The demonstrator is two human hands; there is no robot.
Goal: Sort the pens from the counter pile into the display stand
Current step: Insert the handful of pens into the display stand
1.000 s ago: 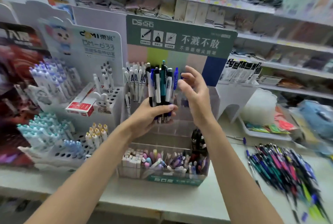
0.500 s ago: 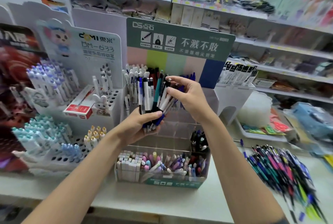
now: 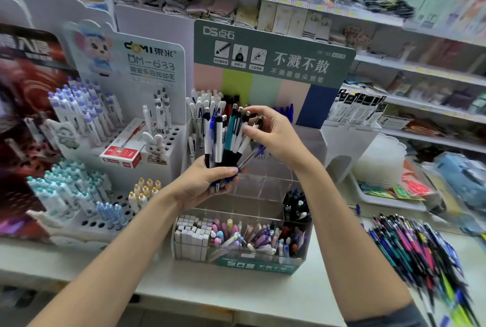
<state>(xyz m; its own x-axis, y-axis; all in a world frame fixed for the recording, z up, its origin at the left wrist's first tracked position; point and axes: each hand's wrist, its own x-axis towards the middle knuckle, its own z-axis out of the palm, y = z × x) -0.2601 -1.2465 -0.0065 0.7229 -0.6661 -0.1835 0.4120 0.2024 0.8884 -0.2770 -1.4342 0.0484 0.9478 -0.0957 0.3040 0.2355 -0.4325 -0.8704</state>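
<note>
My left hand (image 3: 203, 184) grips a bundle of pens (image 3: 226, 137) upright by their lower ends, above the clear tiered display stand (image 3: 252, 187). The pens are white, blue, teal and black. My right hand (image 3: 273, 135) reaches in from the right and pinches the top of one pen in the bundle. White pens and blue pens (image 3: 285, 111) stand in the stand's back row, dark pens (image 3: 295, 205) in a right compartment. The counter pile of pens (image 3: 418, 250) lies at the right.
A white stand with holes (image 3: 105, 224) holds blue, teal and yellow-capped pens at the left. A red and white box (image 3: 123, 153) rests on it. The stand's front bin holds erasers and pastel pens (image 3: 236, 237). A white tray (image 3: 389, 200) sits at the right; shelves (image 3: 420, 71) behind.
The bundle in my left hand has fanned out and tilted. My right hand moved left from beside the bundle onto its tops and now pinches one pen.
</note>
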